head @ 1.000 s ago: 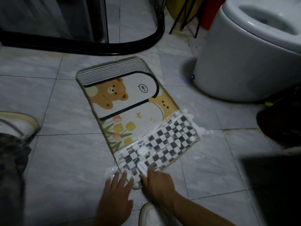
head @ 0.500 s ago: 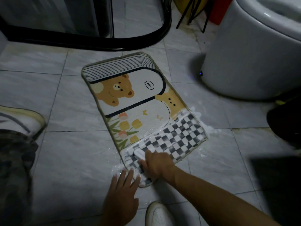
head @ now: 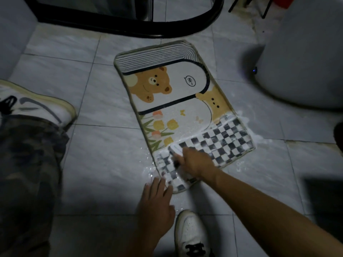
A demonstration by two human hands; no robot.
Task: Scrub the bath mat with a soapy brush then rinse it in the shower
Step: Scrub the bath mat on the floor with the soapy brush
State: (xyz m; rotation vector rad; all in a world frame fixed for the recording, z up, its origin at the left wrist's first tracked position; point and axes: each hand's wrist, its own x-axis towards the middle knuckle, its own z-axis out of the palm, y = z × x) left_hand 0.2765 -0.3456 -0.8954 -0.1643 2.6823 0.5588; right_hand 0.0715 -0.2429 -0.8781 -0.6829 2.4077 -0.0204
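Most of the brush was hidden under the right hand, which gripped it on the checkered end of the bath mat; only its white tip showed. The toilet and shower frame were cut off at the edges. Since 0.5 s ago the brush had shifted up the checks. The left hand lay open, flat on the floor, fingertips touching the mat's near corner. 1 mat, 1 brush, 2 hands, 2 shoes.

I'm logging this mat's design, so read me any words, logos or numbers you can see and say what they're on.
"Hi~": in the speech bubble on the mat, beside the bear.
Left shoe: a grey swoosh-like mark, no letters.
Nothing else readable.
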